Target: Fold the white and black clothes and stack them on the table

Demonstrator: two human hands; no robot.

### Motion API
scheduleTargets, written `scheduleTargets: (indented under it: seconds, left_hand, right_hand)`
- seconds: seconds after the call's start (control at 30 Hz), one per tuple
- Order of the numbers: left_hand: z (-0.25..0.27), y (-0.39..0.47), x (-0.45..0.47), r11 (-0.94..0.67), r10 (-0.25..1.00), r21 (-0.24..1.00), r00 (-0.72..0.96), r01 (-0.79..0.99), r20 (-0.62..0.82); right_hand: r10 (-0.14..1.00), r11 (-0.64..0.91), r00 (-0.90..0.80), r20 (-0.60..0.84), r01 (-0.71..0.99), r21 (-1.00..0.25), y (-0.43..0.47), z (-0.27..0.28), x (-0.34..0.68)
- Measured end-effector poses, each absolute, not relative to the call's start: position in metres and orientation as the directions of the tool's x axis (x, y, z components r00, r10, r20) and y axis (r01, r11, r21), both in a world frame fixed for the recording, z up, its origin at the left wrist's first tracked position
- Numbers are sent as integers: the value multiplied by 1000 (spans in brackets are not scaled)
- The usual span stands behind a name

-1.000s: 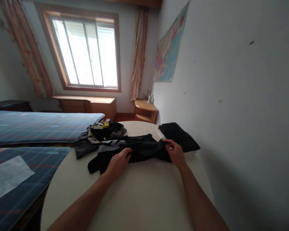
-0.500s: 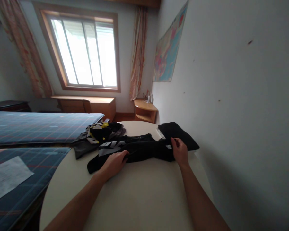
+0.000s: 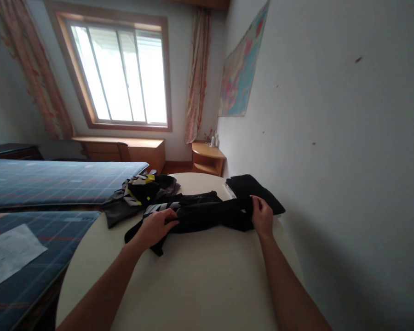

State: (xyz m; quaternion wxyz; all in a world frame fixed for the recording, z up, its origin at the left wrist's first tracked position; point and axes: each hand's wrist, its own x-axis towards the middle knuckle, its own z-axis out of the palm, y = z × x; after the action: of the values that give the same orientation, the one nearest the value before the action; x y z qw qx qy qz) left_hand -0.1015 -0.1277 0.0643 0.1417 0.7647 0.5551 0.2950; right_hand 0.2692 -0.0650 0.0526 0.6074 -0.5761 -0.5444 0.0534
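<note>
In the head view, the black garment (image 3: 210, 216) lies across the counter (image 3: 200, 280), between the clothes pile (image 3: 143, 192), far left, and the folded cloth (image 3: 250, 185), far right. The right hand (image 3: 262, 217) pinches its right end; the left hand (image 3: 155, 228) touches its left part, grip unclear.
</note>
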Motion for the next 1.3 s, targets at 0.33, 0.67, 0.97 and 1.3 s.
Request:
scheduleTargets:
  seconds: [0.33, 0.67, 0.97, 1.3]
  left_hand:
    - [63, -125, -100, -338, 933, 650, 148, 681, 329]
    - [73, -134, -103, -235, 926, 832, 376, 503, 34]
    - [67, -150, -96, -73, 650, 825, 654, 560, -387]
    - [52, -151, -57, -482, 840, 586, 534, 652, 97]
  right_hand:
    - [675, 347, 419, 607, 546, -763, -64, 53, 272]
    - [685, 326, 414, 599, 561, -761, -66, 57, 271]
    - [769, 274, 376, 516, 536, -799, -80, 66, 272]
    - [773, 314, 306, 556, 577, -754, -95, 77, 264]
